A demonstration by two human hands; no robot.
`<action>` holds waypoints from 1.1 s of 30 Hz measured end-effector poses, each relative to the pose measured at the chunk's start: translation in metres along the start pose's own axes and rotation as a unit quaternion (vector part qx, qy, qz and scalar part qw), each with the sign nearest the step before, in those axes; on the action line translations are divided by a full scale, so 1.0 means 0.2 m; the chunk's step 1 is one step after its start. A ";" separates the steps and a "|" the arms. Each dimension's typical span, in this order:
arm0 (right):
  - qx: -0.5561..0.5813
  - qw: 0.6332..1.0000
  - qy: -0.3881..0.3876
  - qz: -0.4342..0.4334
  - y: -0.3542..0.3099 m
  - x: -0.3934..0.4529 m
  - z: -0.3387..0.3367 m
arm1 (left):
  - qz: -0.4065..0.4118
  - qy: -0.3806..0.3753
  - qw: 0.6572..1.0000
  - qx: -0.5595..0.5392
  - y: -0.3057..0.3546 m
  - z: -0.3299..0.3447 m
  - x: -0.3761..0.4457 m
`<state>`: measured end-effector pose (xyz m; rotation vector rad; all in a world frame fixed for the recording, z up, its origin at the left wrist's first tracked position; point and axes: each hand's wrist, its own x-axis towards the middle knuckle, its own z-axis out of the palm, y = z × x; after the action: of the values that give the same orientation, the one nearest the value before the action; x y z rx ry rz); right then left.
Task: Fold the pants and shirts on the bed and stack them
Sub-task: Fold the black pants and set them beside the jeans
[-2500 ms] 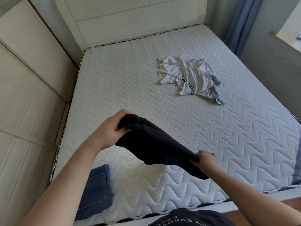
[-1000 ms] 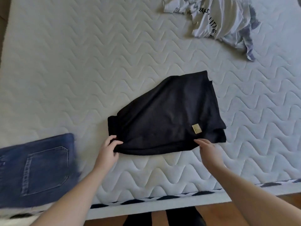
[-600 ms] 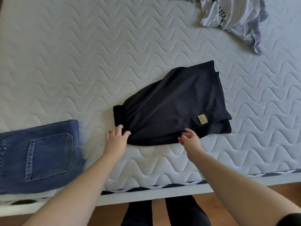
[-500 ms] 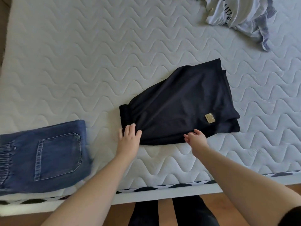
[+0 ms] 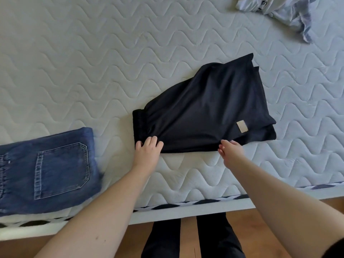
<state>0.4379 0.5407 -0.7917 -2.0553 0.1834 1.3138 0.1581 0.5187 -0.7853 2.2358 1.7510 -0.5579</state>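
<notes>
Head view, L to R. Folded jeans [image 5: 46, 170]: lie flat at the near-left edge of the mattress [image 5: 74, 62], back pocket up; the left part runs out of frame, so full size and fold count can't be read. Stiff denim, prob. the heaviest item here, judged a firm base for a stack.

Left hand [image 5: 148, 150]: fingers lie nearly straight on the near-left corner of the black pants [image 5: 204, 108], by the gathered waistband; whether fingertips hook under the hem can't be told. Black pants: folded, lying skewed on the mattress centre-right, tan label [image 5: 242, 126] near the right end, well apart from the jeans. Fabric looks thin, soft and limp w/ some sheen; judged light, prone to sag and slide open if lifted from one point. Best hold: both near corners at once, or palms under the fold.

Right hand [image 5: 230, 151]: fingertips at the near edge of the pants below the label, loosely spread; pinching or just touching, unclear.

White shirt [image 5: 275, 8]: crumpled at top right w/ a blue-grey piece, cut off by frame; print unreadable, item count uncertain.
</notes>
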 end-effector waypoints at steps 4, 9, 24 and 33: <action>-0.050 0.996 -0.073 0.031 0.02 -0.02 -0.09 | -0.010 -0.031 0.999 0.018 -0.02 -0.02 -0.04; -0.061 0.996 -0.064 0.020 -0.01 0.04 -0.23 | -0.003 0.016 1.000 -0.007 0.09 -0.08 -0.01; 0.057 0.997 -0.026 -0.035 -0.39 0.46 -0.67 | 0.232 0.108 0.965 -0.061 1.20 -0.24 0.51; 0.007 0.999 -0.034 -0.015 -0.45 0.60 -0.77 | 0.144 0.055 0.988 0.003 1.67 -0.32 0.81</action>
<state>0.6522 0.5429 -0.8120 -1.9910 0.1310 1.3589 0.5236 0.6042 -0.8133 2.5065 1.4339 -0.3825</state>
